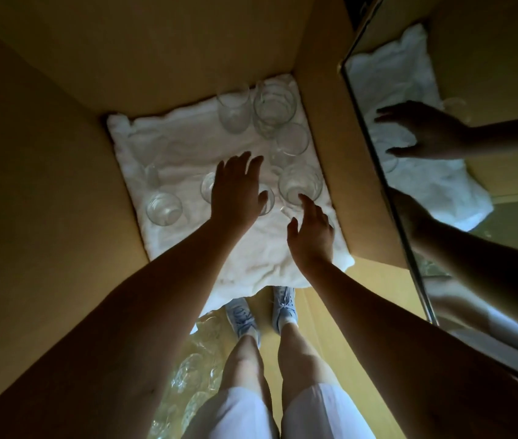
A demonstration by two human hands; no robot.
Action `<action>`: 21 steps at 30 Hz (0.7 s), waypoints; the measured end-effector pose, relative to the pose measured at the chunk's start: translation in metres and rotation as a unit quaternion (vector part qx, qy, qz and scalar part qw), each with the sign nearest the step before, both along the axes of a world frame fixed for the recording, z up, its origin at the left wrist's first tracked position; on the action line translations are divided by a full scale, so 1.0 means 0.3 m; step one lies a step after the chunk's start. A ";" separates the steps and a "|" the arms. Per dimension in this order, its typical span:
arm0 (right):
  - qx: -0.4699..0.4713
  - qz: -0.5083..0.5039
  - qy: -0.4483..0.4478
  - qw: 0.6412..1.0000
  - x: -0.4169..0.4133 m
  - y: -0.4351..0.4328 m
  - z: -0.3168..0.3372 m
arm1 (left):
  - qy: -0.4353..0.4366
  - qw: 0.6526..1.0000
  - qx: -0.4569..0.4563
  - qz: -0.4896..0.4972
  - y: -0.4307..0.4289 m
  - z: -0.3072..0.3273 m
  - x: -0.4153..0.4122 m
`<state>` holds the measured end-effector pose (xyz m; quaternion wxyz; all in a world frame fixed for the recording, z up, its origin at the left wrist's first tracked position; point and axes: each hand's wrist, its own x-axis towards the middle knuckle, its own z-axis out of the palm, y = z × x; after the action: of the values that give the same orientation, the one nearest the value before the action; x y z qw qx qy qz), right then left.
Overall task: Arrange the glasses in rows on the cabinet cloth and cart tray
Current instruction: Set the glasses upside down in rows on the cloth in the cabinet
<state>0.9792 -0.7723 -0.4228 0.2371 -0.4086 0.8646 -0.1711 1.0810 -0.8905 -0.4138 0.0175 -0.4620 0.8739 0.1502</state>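
A white cloth [188, 144] covers the cabinet shelf, and several clear glasses stand on it. Two stand at the back [234, 110], [274, 104], more run down the right side [292, 139], [300, 183], and one sits at the left front [163, 208]. My left hand [235, 188] hovers flat, fingers spread, over a glass [208, 186] in the middle. My right hand [311, 231] is open, its fingertips at the rim of the front-right glass. Neither hand holds anything.
Tan cabinet walls [45, 153] close in on the left, back and right. A mirrored door [441, 153] at right reflects my hands and the cloth. Below the shelf, more glasses [194, 372] stand on a lower surface beside my legs and blue shoes [283, 307].
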 end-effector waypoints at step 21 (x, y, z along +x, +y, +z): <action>0.214 -0.002 -0.070 0.974 -0.111 0.200 -0.133 | -0.153 0.959 0.099 -0.215 0.095 -0.173 -0.331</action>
<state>0.9458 -0.7124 -0.4628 0.3787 -0.3338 0.8632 -0.0109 0.9816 -0.8619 -0.4657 0.2288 -0.2765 0.9203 0.1558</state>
